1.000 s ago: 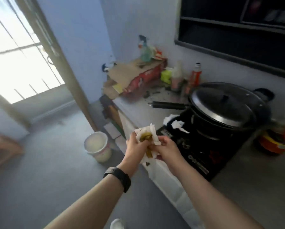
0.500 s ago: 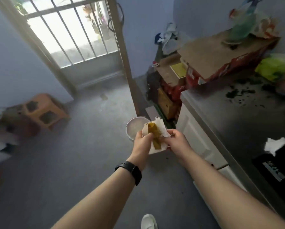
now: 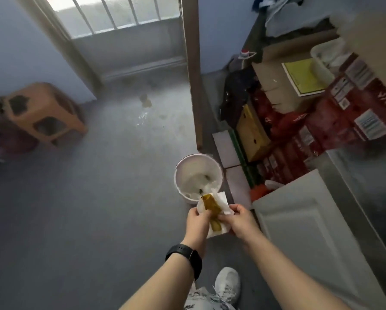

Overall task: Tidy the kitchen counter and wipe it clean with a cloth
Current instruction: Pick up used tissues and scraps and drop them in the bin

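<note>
— Held how?
— Pinched on both sides: left hand on the left edge of the paper, right hand on the right edge.
— Where?
— Low over the floor, just this side of the bucket, left of the cupboard door.
— And the strip?
— Yellow-green, lying long-ways in the paper. Far end pointing at the bucket, near end down between both hands.
</note>
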`<state>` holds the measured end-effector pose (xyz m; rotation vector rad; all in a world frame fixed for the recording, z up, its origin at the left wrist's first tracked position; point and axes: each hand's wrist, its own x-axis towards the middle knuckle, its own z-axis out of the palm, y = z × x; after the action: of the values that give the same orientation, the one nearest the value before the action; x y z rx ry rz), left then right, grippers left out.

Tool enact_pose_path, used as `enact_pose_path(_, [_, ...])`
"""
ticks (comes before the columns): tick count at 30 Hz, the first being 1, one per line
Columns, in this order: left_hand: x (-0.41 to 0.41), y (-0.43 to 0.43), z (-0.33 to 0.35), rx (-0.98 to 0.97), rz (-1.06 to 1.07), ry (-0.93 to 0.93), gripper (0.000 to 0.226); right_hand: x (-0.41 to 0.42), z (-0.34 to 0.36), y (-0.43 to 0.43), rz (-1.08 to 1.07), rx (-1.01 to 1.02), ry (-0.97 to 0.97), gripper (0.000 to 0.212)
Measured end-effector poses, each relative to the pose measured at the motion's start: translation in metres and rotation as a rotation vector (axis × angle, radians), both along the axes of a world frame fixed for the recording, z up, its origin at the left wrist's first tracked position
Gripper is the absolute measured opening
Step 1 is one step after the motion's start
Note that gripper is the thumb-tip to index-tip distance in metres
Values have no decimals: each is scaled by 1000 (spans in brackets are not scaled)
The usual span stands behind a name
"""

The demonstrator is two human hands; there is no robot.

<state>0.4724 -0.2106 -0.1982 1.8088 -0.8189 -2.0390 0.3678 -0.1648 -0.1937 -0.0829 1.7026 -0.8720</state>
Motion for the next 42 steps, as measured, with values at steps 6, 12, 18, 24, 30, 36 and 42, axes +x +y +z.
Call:
enact_pose_path(6, [-13, -72, -94, 26, 44, -55, 33, -15, -86, -78, 9, 50, 34, 27])
enact_pose_path(12, [-23, -140, -197, 7, -34, -78, 48, -22, -184, -146, -33, 116, 51, 38])
enact_pose_path(18, [-31, -172, -265, 111, -114, -84, 40, -20, -269, -175, -61, 206, 132, 37])
enact_pose_path(24, [-36, -189, -294, 136, -173, -117, 50, -17, -302, -186, 36, 262, 249, 65])
enact_pose_path(30, [-32, -187, -264, 89, -295, -230, 58, -23, -280, -172, -5, 219, 279, 52])
enact_pose_path(36, [-46, -177, -190, -40, -396, -230, 41, -35, -211, -160, -145, 107, 244, 38])
enact_pose_path(42, [-88, -168, -49, -240, -494, -201, 31, -63, -65, -144, -243, -74, 285, 26])
